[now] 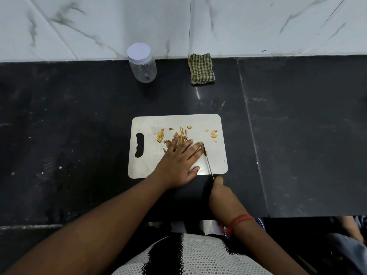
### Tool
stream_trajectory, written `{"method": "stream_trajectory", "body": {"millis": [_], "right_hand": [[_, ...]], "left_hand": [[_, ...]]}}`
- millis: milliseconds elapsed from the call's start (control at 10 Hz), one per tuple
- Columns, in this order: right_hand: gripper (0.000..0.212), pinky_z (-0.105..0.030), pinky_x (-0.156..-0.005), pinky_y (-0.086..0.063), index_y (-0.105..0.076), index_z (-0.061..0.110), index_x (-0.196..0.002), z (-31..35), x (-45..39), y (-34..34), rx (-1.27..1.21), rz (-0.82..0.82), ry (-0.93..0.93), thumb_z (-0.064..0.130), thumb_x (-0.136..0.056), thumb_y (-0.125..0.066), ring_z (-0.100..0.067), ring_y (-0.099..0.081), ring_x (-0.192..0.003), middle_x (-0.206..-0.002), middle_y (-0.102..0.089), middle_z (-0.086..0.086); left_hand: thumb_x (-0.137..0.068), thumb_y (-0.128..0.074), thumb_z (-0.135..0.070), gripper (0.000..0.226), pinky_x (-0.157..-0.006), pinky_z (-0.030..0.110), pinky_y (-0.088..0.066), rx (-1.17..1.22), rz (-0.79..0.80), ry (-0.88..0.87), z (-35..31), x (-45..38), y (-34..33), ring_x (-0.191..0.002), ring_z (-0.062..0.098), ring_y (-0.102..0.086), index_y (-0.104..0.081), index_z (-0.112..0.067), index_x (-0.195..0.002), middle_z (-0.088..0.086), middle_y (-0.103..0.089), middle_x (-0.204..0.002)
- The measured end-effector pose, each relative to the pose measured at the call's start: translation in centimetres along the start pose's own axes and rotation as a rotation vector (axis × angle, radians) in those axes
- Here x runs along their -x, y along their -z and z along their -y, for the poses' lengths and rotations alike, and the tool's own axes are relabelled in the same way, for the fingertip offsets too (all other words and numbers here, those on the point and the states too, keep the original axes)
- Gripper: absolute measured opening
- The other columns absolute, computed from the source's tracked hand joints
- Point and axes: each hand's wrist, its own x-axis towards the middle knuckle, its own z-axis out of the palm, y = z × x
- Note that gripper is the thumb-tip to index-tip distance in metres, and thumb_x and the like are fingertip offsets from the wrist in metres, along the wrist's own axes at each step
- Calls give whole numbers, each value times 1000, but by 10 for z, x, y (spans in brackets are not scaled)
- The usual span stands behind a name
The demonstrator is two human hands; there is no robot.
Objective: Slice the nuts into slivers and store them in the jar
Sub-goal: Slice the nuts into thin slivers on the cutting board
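Left hand: flat on the cutting board, fingers straight and slightly spread, palm down, thumb out toward the near edge.
Nut being cut: small reddish-brown piece just beyond and right of the left index fingertip, touching it, with the blade directly on its right side.
Knife: thin blade angled from the near board edge up toward the nut, tip at the nut.
Right hand: curled round the knife handle, off the board's near edge, over the black counter; handle itself hidden inside the grip.
Slivers: loose tan pile mid-board, partly under and just beyond the left fingertips.
Other nut pieces: a few curved bits near the board's right far corner, apart from both hands.
Jar: clear, white lid on, upright at the back of the counter, well apart from the board.
Cloth: checked, folded, right of the jar against the wall.
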Motion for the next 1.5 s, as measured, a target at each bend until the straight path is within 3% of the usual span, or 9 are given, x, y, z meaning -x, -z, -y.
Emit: {"method": "stream_trajectory", "body": {"millis": [300,600,800,900,1000,1100,1300,1500], "right_hand": [[22,-36,-77,-44,-35,10,-111,-12,22,-4,-5,47,-5,-1,-92,-30,-36,-63,-93,-103,-64,-21],[21,-39,-77,-48,-32,14,-99,-26,33,-7,-5,69,-30,-4,-89,-32,-33,-64,-87,-92,-64,-16],[6,-29,-65,-33,-36,13,-97,-33,42,5,-90,44,22,9,-98,-40,-30,-59,-84,-92,-62,-12],[11,-30,-62,-30,-36,14,-93,-32,44,13,-182,-33,50,17,-99,-45,-22,-51,-72,-85,-58,-5],[14,-27,-48,-31,-35,14,-91,-29,43,20,-209,-65,66,19,-99,-46,-14,-50,-61,-77,-55,-2],[16,-31,-51,-31,-34,17,-89,-31,40,25,-221,-91,74,21,-99,-46,-16,-51,-59,-73,-55,-2],[15,-27,-52,-38,-38,19,-86,-27,36,30,-287,-110,81,21,-98,-47,-22,-58,-59,-74,-58,-3],[11,-33,-65,-42,-43,13,-93,-20,30,39,-284,-125,104,20,-98,-49,-26,-59,-76,-81,-61,-5]], "left_hand": [[-98,-42,-49,60,-119,61,-18,-8,0,-1,-1,0,1,-145,27,-35,-46,-17,-148,4,-41,-156],[-97,-42,-50,61,-119,60,-19,-45,16,8,0,0,2,-145,27,-35,-46,-17,-149,4,-41,-156],[-97,-40,-49,59,-117,64,-19,-73,2,-18,-2,-3,5,-141,30,-38,-45,-22,-149,7,-43,-154],[-97,-40,-50,58,-119,63,-17,-107,17,-3,1,-3,9,-141,31,-38,-49,-21,-146,7,-41,-155],[-97,-40,-50,55,-120,61,-14,-121,9,12,4,5,11,-141,30,-39,-52,-18,-141,7,-42,-155],[-99,-40,-47,53,-121,60,-15,-119,-16,33,9,8,16,-141,29,-40,-55,-15,-138,6,-46,-153],[-102,-36,-47,60,-123,57,-14,-106,27,-190,-14,-5,14,-146,27,-34,-44,-12,-150,7,-40,-158],[-104,-34,-47,61,-124,51,-16,-131,22,-106,-16,1,11,-145,26,-35,-45,-7,-149,9,-44,-155]]}}
